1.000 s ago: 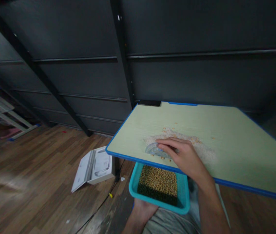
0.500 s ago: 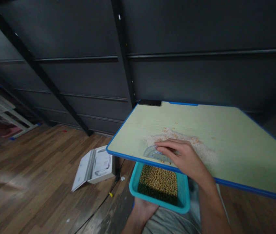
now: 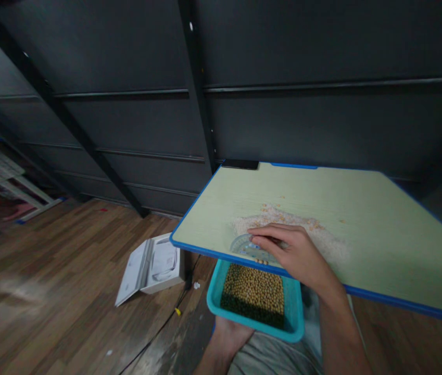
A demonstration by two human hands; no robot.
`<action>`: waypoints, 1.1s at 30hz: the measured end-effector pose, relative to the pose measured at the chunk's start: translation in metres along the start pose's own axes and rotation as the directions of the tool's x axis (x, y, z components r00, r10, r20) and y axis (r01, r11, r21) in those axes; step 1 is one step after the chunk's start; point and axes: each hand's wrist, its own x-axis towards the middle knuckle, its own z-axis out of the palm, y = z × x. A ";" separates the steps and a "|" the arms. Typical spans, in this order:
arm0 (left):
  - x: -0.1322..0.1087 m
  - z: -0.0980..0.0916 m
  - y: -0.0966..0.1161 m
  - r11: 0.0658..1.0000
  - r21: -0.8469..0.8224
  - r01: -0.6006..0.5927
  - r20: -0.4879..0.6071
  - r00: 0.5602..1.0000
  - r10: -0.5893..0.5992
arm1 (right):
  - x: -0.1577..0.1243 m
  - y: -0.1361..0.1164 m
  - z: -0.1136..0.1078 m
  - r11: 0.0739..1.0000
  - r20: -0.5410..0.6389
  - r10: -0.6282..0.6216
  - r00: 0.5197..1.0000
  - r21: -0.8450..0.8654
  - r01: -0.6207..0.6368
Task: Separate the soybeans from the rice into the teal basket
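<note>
Between the thumb and fingers of my right hand (image 3: 289,247) is a clear plastic protractor (image 3: 242,246), lying low over the near edge of the pale green table (image 3: 333,192). Several soybeans (image 3: 261,261) sit at the table's edge, just in front of the protractor. Behind my fingers spreads a heap of white grains (image 3: 330,244), like rice, with scattered soybeans on it. My left hand (image 3: 231,332) supports a turquoise basket (image 3: 298,312) from below, under the table edge; its fingers are mostly hidden. Soybeans (image 3: 260,286) and darker green beans (image 3: 244,307) fill the basket.
A black phone (image 3: 240,164) lies at the table's far left corner. On the wooden floor to the left are an open white box (image 3: 162,265) and a black cable (image 3: 154,336). A dark panelled wall (image 3: 322,125) stands behind the table.
The soybeans in front of the protractor have shifted slightly toward the table's edge and sit closer together. Both hands and the basket look almost unmoved.
</note>
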 end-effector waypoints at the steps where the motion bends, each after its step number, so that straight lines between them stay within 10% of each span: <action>1: 0.000 0.000 0.000 1.000 0.002 0.003 0.004 1.000 -0.003 | 0.000 0.000 0.000 1.000 0.001 0.000 1.000 0.000 0.000; 33: 0.003 -0.010 -0.001 0.999 0.032 -0.036 -0.041 0.998 0.037 | 0.000 0.004 0.002 0.999 -0.059 -0.012 0.998 -0.032 0.011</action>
